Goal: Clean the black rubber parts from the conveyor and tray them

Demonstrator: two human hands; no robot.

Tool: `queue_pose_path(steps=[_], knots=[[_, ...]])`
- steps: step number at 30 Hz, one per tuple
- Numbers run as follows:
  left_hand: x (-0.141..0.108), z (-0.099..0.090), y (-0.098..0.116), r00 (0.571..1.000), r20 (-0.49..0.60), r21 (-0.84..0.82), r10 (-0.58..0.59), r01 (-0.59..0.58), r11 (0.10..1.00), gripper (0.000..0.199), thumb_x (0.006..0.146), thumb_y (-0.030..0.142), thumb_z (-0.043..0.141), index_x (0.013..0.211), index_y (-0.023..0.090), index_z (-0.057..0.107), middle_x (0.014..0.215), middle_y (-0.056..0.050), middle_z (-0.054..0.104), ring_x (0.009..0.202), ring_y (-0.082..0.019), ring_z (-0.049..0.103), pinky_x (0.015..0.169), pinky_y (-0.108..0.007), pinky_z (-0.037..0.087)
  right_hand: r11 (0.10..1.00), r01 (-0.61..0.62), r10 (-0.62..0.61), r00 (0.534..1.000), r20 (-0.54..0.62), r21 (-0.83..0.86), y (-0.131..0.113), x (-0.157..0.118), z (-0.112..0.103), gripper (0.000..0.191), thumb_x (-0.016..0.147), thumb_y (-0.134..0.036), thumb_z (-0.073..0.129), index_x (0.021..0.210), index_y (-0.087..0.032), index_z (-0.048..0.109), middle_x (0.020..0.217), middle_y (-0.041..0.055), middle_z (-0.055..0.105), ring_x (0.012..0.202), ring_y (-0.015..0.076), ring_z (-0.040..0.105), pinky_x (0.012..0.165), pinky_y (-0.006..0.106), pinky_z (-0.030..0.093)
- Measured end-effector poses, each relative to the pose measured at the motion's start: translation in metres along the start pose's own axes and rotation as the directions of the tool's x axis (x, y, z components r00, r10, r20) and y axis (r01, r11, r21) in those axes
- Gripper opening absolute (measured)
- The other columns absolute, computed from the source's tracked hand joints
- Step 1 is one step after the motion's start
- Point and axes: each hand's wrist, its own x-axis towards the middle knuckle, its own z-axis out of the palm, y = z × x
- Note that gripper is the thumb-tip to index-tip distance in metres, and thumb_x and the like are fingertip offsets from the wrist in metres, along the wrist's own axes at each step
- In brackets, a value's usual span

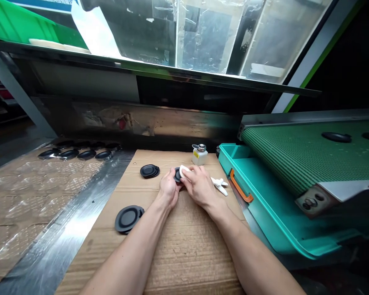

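Over the cardboard sheet [184, 241], my left hand [169, 186] is closed on a round black part [177, 175]. My right hand [199, 185] pinches a white pad [184, 169] against that part's face. Black round parts [149, 171] lie stacked left of my hands, and larger black discs [128, 218] rest nearer, beside my left forearm. Behind my hands stands a small white bottle [199, 155] with a metal top and a yellow label. White crumpled pieces [220, 185] lie just right of my right hand.
A clear blister tray [33, 192] at the left holds several black parts along its far rows. On the right are a teal bin [266, 213] with an orange handle and a green conveyor belt [295, 151] carrying black parts. A metal-edged panel [160, 71] spans above.
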Motion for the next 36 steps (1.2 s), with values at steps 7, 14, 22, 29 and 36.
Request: queue_pose_path(steps=[7, 14, 22, 29, 36], knots=[[0.005, -0.005, 0.012, 1.0, 0.0, -0.018, -0.012, 0.012, 1.0, 0.035, 0.099, 0.023, 0.037, 0.096, 0.007, 0.067, 0.089, -0.015, 0.072, 0.081, -0.021, 0.07, 0.069, -0.031, 0.058, 0.999, -0.018, 0.018, 1.0, -0.009, -0.034, -0.005, -0.002, 0.007, 0.03, 0.096, -0.035, 0.054, 0.123, -0.029, 0.062, 0.117, 0.0081, 0.056, 0.104, 0.0236, 0.046, 0.089, 0.036, 0.042], [0.002, -0.002, 0.009, 0.999, -0.002, -0.092, -0.04, 0.04, 0.995, 0.029, 0.098, 0.017, 0.04, 0.091, 0.007, 0.066, 0.088, -0.013, 0.071, 0.073, -0.015, 0.067, 0.067, -0.025, 0.058, 0.998, -0.05, 0.048, 0.996, -0.076, -0.028, -0.008, 0.003, 0.012, 0.034, 0.099, -0.04, 0.046, 0.129, -0.03, 0.059, 0.122, 0.0083, 0.053, 0.108, 0.0236, 0.044, 0.092, 0.036, 0.042], [0.001, 0.001, 0.016, 0.993, 0.047, -0.056, -0.105, 0.107, 0.993, 0.031, 0.099, 0.021, 0.036, 0.095, 0.007, 0.064, 0.094, -0.015, 0.071, 0.084, -0.021, 0.07, 0.075, -0.037, 0.061, 0.976, -0.218, 0.212, 0.962, -0.171, -0.013, 0.015, 0.01, 0.014, 0.036, 0.101, -0.037, 0.04, 0.129, -0.024, 0.059, 0.109, 0.0106, 0.056, 0.099, 0.0233, 0.047, 0.088, 0.034, 0.042], [-0.004, -0.005, 0.032, 0.97, 0.193, -0.219, -0.149, 0.191, 0.957, 0.04, 0.099, 0.03, 0.029, 0.111, 0.007, 0.06, 0.126, -0.025, 0.061, 0.111, -0.035, 0.064, 0.081, -0.05, 0.058, 0.962, -0.273, 0.274, 0.961, -0.036, 0.027, 0.027, 0.001, 0.01, 0.028, 0.1, -0.037, 0.042, 0.106, -0.024, 0.065, 0.097, 0.0079, 0.057, 0.097, 0.0208, 0.05, 0.088, 0.031, 0.039], [-0.009, -0.003, 0.035, 0.92, 0.32, -0.25, -0.226, 0.312, 0.916, 0.036, 0.094, 0.021, 0.034, 0.117, 0.007, 0.058, 0.13, -0.025, 0.058, 0.114, -0.035, 0.062, 0.084, -0.05, 0.056, 0.972, -0.226, 0.22, 0.97, 0.1, 0.056, 0.031, 0.0, 0.018, 0.03, 0.099, -0.043, 0.045, 0.105, -0.023, 0.066, 0.097, 0.0074, 0.057, 0.097, 0.0205, 0.051, 0.086, 0.03, 0.039]])
